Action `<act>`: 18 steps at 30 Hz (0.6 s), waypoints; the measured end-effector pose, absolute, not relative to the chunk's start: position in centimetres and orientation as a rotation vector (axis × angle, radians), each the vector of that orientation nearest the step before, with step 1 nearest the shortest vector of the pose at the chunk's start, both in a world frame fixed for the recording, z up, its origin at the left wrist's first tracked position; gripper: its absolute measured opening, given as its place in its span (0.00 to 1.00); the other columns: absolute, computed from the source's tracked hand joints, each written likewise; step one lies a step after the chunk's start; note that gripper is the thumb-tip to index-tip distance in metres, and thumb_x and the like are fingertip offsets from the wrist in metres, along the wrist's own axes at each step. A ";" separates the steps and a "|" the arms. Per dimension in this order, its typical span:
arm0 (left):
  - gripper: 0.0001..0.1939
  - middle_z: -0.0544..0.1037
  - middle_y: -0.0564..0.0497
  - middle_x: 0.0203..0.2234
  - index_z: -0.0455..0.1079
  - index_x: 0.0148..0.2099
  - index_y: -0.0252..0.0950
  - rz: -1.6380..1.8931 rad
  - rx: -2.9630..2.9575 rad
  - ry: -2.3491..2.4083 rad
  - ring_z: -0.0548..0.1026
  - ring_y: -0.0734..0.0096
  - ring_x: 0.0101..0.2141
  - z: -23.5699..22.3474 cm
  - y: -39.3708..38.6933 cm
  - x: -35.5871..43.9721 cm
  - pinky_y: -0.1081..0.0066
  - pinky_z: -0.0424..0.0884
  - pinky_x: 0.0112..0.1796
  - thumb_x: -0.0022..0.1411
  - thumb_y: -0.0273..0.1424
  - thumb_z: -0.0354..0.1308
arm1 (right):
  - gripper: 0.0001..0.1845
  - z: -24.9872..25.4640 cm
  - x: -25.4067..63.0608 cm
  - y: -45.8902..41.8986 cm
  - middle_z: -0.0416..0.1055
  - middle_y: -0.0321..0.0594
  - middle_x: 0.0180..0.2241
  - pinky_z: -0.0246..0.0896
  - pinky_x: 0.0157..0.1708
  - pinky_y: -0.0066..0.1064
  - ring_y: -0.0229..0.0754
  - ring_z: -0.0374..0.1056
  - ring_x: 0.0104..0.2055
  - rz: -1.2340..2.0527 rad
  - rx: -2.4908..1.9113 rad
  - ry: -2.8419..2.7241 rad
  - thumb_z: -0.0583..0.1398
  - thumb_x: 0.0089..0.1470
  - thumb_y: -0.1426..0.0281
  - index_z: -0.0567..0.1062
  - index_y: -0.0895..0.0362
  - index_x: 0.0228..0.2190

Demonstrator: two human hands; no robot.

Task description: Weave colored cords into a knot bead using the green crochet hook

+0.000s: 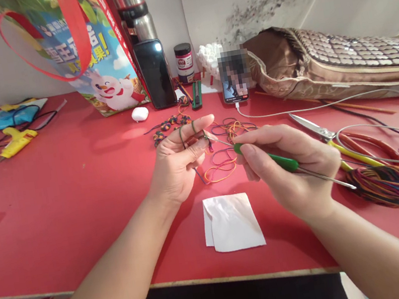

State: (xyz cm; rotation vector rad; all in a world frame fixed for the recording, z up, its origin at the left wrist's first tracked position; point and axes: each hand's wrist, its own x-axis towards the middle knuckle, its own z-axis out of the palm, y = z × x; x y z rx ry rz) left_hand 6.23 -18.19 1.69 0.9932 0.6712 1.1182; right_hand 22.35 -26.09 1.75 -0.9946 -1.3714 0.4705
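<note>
And here's the hook [281,160], up above the middle of the desk [89,198], slanting between the two hands! The right hand [290,167] has its green handle pinched in thumb and fingers, pen-fashion, one bare metal end sticking out behind the palm, the other reaching over to the left fingertips. The left hand [180,158] has thumb pressed to fingers on the yarn [182,136], dark strands looped round the outstretched index finger. Hands apart, then, with the hook bridging them; whether its tip sits in a loop, I can't tell from here.

That hook looks light and rigid, and I'd say the fat handle is the place to grip; the thin metal would be slicker. The yarn should be soft, weightless, quick to slip or snag, best pinched close by the tip.

Just beyond, loose cord [222,171] sprawls in orange and blue coils, with small knotted balls [172,121] behind the left hand. Nearer the person, a folded paper [234,222] lies flat. Out right, a fat skein [391,184] sits by the scissors [310,126]. At the back: a dark phone [155,75], a lit one [235,91] and a bright bag [112,82]!
</note>
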 end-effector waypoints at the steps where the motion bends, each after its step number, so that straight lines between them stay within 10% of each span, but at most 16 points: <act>1: 0.14 0.83 0.50 0.31 0.87 0.38 0.44 1.117 0.993 0.671 0.62 0.78 0.25 1.7 -18.2 6.2 0.73 0.49 0.21 0.48 0.25 0.73 | 0.08 1.8 22.3 -26.1 0.79 0.34 0.27 0.68 0.24 0.29 0.34 0.72 0.24 0.467 -0.996 -1.374 0.65 0.60 0.79 0.84 0.56 0.37; 18: 0.13 0.81 0.50 0.28 0.87 0.38 0.43 1.128 0.951 0.678 0.59 0.78 0.23 1.8 -18.1 6.3 0.70 0.48 0.21 0.48 0.24 0.72 | 0.07 1.7 22.3 -26.1 0.80 0.35 0.27 0.71 0.25 0.31 0.37 0.73 0.23 0.438 -1.031 -1.350 0.65 0.60 0.77 0.84 0.55 0.37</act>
